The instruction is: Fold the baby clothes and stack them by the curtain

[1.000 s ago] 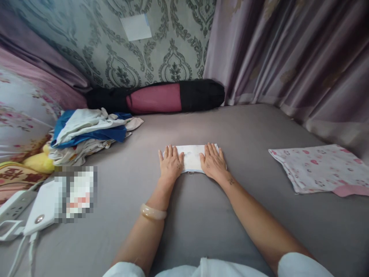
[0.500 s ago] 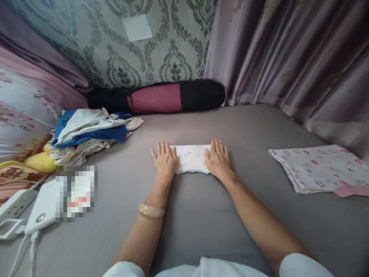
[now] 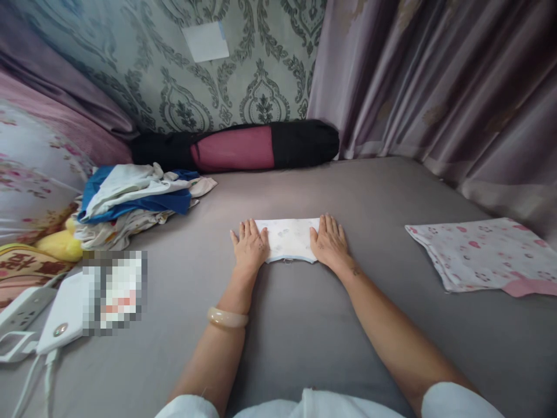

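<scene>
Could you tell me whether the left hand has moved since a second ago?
Yes: the left hand slid slightly left, toward the clothes pile, uncovering more of the folded cloth.

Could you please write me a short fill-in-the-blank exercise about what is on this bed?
1. The left hand and the right hand lie flat on the two ends of a folded ____ cloth.
2. The bracelet sits on the ____ wrist.
3. The flowered cloth lies on the sheet to the ____ of both hands.
Missing words: white; left; right.
</scene>
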A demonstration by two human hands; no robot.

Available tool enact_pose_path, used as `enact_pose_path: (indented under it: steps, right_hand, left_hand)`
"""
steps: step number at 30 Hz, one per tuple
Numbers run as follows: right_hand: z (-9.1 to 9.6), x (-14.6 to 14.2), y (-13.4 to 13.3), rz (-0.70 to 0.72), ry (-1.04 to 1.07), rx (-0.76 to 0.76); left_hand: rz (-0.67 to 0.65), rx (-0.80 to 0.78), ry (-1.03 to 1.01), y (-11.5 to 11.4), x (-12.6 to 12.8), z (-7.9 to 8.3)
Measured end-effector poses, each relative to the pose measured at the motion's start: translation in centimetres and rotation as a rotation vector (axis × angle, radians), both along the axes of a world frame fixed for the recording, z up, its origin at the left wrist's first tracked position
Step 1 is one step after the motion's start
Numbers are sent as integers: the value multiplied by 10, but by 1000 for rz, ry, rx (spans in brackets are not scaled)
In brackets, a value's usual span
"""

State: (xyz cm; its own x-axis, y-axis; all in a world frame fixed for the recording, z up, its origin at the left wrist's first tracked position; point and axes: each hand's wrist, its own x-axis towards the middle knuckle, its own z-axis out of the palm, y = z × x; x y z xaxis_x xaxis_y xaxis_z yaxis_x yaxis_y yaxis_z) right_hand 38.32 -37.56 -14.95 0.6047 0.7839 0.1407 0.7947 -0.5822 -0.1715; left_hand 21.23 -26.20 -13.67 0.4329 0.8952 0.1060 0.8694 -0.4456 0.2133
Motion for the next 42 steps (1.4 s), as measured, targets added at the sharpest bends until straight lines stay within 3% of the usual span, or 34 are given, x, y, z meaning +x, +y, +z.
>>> enact_pose_path:
  steps: [7, 12, 20, 23, 28, 36, 42]
  right_hand:
    - [10, -5, 1, 88, -75, 59]
    - [10, -10, 2, 130, -35, -14]
    - [9, -9, 2, 124, -29, -39]
    - [13, -14, 2, 134, -64, -6]
    - [18, -30, 8, 265, -69, 55]
    - [11, -36, 10, 292, -3, -23]
    - [15, -37, 11, 279, 32, -46]
  left_hand:
    - [-20, 135, -54, 0, 2, 3]
    - [-98, 64, 19, 1, 2, -4]
    - [-86, 65, 9, 1, 3, -5]
    - [-57, 98, -66, 1, 4, -3]
    - [-28, 212, -242, 1, 6, 4]
    - [-41, 151, -349, 5, 6, 4]
    - [-51, 99, -471, 12, 6, -1]
